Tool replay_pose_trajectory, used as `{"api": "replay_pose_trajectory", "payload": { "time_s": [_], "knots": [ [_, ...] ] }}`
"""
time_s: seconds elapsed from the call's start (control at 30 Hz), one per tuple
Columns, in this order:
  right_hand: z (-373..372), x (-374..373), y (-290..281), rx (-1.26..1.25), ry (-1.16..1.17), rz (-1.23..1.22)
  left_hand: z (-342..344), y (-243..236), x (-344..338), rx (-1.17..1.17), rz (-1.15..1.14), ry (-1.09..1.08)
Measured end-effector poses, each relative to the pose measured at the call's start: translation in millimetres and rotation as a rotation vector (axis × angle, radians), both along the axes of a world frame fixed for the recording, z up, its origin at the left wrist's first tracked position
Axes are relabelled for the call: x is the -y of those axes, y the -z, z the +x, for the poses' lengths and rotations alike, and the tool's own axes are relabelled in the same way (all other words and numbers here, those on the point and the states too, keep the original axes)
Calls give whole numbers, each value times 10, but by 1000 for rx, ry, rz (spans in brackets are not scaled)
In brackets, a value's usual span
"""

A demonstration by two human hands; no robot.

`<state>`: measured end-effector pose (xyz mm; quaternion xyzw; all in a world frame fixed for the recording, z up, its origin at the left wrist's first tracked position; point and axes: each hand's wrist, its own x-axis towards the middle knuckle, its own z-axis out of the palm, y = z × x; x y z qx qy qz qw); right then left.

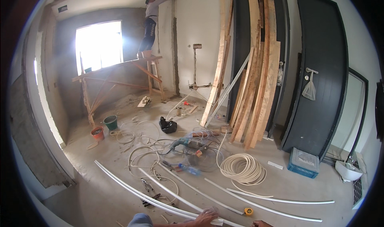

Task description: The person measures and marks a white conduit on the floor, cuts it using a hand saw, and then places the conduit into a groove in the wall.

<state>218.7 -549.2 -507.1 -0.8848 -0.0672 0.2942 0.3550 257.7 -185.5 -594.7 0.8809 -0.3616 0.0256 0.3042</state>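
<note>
At the lower edge my left hand (207, 217) is closed around a long white plastic pipe (160, 203), one of a pair running from the left toward me. A short white piece (217, 222) shows by its fingers. Of my right hand (261, 224), only the curled top shows at the bottom rim; whatever it grips is out of sight. A yellow tape measure (249, 212) lies on the floor just beyond it. More white pipes (264, 208) lie ahead and to the right. Pliers (147, 185) rest on the floor left of the pipes.
Beyond lie a coil of cream hose (243, 169), power tools (186, 144), a black bag (168, 125) and buckets (111, 122). Planks (256, 79) lean on a dark door. A blue toolbox (304, 163) stands right. Another person (150, 27) stands on a wooden scaffold (120, 65).
</note>
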Motion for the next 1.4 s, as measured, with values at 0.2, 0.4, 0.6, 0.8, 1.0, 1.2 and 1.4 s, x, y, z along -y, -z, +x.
{"api": "replay_pose_trajectory", "payload": {
  "time_s": [0.2,0.4,0.6,0.8,1.0,1.2,1.4],
  "knots": [
    [-396,351,-126,-98,-56,69,-248,-520,42,-127,3,-23],
    [-733,1019,-858,-184,28,-115,15,-736,-383,-44,122,-88],
    [-810,1219,-970,-113,-44,-120,200,-875,-574,87,145,-54],
    [-814,1317,-1128,-126,-11,-199,343,-710,-1346,173,163,-145],
    [-710,1110,-1217,-4,28,-149,199,-879,-1258,-35,215,-41],
    [-38,-36,-1382,-187,-145,-6,-285,-750,-609,59,21,163],
    [325,-994,-1065,-330,-223,125,-528,-873,-218,27,41,109]
  ]
}}
